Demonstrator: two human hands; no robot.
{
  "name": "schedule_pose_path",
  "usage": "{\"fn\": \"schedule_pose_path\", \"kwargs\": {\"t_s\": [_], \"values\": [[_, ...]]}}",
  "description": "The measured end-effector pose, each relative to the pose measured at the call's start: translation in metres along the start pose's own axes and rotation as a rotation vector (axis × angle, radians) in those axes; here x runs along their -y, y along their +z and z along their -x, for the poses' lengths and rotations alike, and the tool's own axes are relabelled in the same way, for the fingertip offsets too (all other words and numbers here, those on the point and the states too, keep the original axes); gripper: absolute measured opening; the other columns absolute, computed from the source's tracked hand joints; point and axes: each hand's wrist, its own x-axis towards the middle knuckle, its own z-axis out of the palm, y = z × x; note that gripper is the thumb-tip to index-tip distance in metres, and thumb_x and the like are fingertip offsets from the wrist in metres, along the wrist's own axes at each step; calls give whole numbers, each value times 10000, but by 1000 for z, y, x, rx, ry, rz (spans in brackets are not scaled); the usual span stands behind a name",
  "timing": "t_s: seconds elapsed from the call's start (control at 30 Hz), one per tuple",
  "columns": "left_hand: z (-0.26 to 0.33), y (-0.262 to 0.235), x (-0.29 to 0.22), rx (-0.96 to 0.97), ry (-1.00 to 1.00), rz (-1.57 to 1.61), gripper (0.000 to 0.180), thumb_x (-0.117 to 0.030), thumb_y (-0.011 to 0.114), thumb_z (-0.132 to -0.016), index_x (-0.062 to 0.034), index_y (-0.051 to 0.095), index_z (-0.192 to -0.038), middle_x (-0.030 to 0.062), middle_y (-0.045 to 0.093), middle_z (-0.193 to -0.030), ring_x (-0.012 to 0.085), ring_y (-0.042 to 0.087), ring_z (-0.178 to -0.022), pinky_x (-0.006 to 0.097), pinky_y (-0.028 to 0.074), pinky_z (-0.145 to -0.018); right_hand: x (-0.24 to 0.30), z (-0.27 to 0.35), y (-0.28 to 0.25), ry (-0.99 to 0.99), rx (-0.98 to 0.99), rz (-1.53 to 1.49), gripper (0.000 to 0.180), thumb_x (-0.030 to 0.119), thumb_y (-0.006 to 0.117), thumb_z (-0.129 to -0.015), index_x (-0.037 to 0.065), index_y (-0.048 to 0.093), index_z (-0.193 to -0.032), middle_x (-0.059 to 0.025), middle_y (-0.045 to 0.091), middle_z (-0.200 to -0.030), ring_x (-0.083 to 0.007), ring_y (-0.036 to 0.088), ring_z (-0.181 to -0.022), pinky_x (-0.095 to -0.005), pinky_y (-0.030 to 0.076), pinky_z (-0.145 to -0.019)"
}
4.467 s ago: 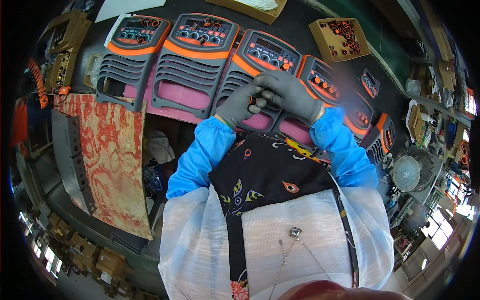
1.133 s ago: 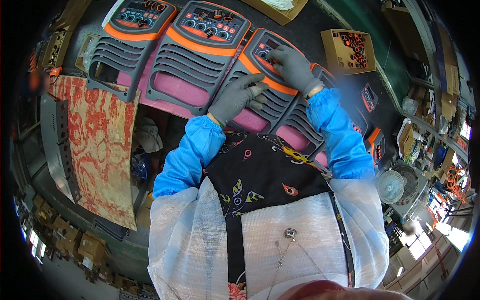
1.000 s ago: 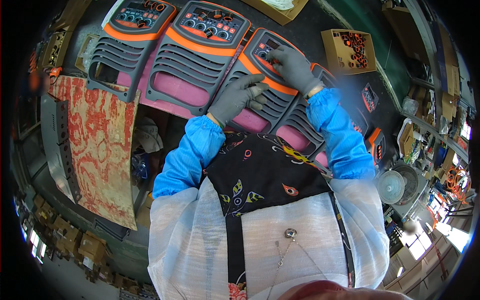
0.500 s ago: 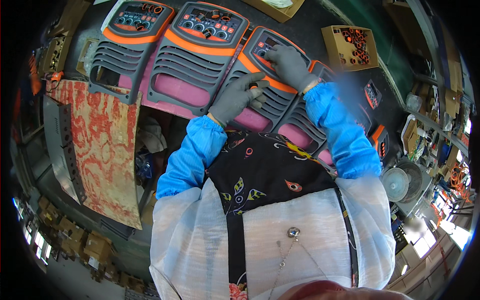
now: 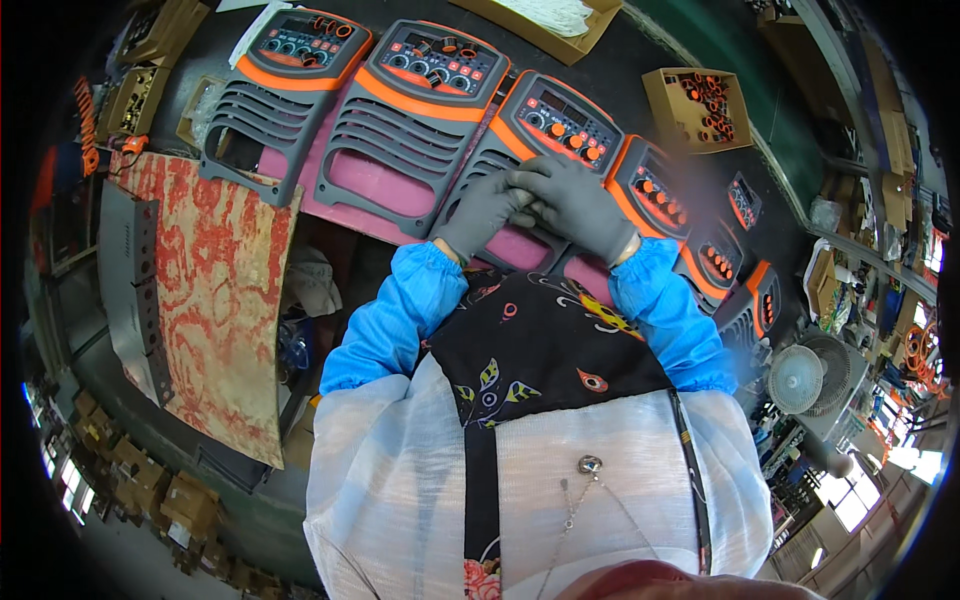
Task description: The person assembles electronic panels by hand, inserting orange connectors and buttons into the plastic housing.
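Note:
Both my hands wear grey gloves and meet in front of the third grey-and-orange front panel (image 5: 535,92). My left hand (image 5: 487,213) has its fingers bent against the right one. My right hand (image 5: 578,208) is curled, with fingertips pressed to the left hand's fingers. Whatever lies between them is hidden. Just beyond them, several orange-capped knobs (image 5: 574,141) stand on that panel's control face. A second panel (image 5: 430,100) to the left carries black knobs with orange rings lying on its face. Another panel (image 5: 275,95) at far left has similar loose knobs (image 5: 330,27).
An open cardboard box (image 5: 735,137) of orange-and-black knobs stands at the back right. More panels (image 5: 650,185) with orange knobs run along the bench to the right. A red-stained board (image 5: 215,300) lies at left. A fan (image 5: 796,379) stands at right.
My right hand has drawn back from the third panel's control face to meet my left hand. Orange-capped knobs there now show. The knob seen in my left fingers is hidden now.

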Motion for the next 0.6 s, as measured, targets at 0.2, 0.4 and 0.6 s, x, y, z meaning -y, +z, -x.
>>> {"fn": "schedule_pose_path", "kwargs": {"t_s": [0.2, 0.4, 0.6], "values": [[-5, 23, -14, -21, 22, 436, 380, -168, 450, -969, 21, 424, -1297, 115, 577, -1142, 195, 625, -954, 307, 542, -780, -22, -15, -8, 116, 100, 124, 277, 110, 646, -737, 121, 631, -1013, -87, 573, -918, -308, 574, -888, -406, 474, -755], [-7, 9, -22, -132, -135, 199, 475, -199, 451, -963, 27, 353, -1370, 161, 563, -1209, 238, 629, -980, 314, 537, -764, -61, -50, -14, 333, -91, -1, 244, 22, 633, -727, 46, 640, -969, -132, 600, -934, -301, 609, -852, -383, 498, -741], [-8, 15, -26, -182, -163, 133, 456, -227, 429, -969, 25, 389, -1347, 144, 592, -1171, 215, 644, -929, 302, 530, -742, -79, -56, -1, 286, 12, 31, 155, 32, 567, -768, 72, 652, -891, -150, 606, -864, -334, 594, -824, -415, 478, -727]]}}
